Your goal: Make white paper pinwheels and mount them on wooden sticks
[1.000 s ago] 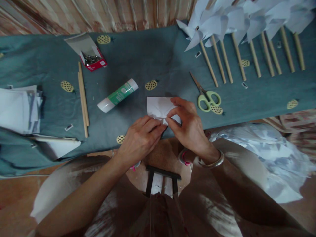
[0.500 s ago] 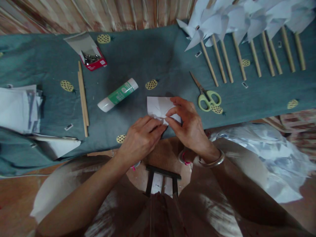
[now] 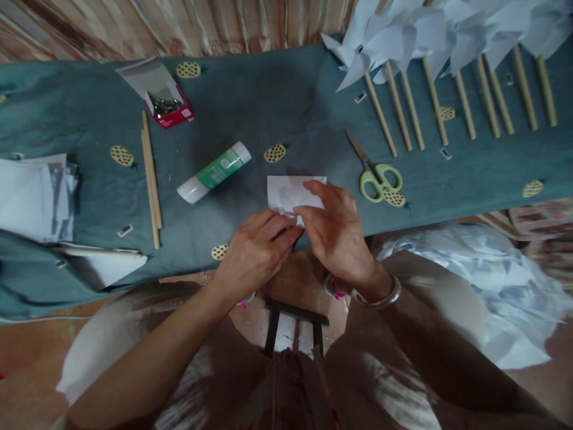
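Observation:
A small piece of white paper (image 3: 290, 190) lies at the table's near edge, with folds along its near side. My left hand (image 3: 259, 245) pinches that near side, its fingers and thumb together on the folded part. Over the paper's right half hovers my right hand (image 3: 338, 230), thumb and fingers apart and partly hiding the sheet; whether a fingertip brushes it I cannot tell. Left of the paper lies a glue stick (image 3: 215, 172) with a green label. Scissors with light green handles (image 3: 378, 179) rest to the right of my right hand.
At the far right lie several white paper pinwheels (image 3: 425, 36) on wooden sticks. An open red box (image 3: 172, 110) holds small metal pieces. Thin wooden sticks (image 3: 151, 179) and a stack of white paper (image 3: 31, 197) are on the left. A plastic bag (image 3: 483, 286) sits below right.
My right thumb and fingers have parted and lifted off the paper's folded near side, showing more of its far edge. My left hand keeps its place.

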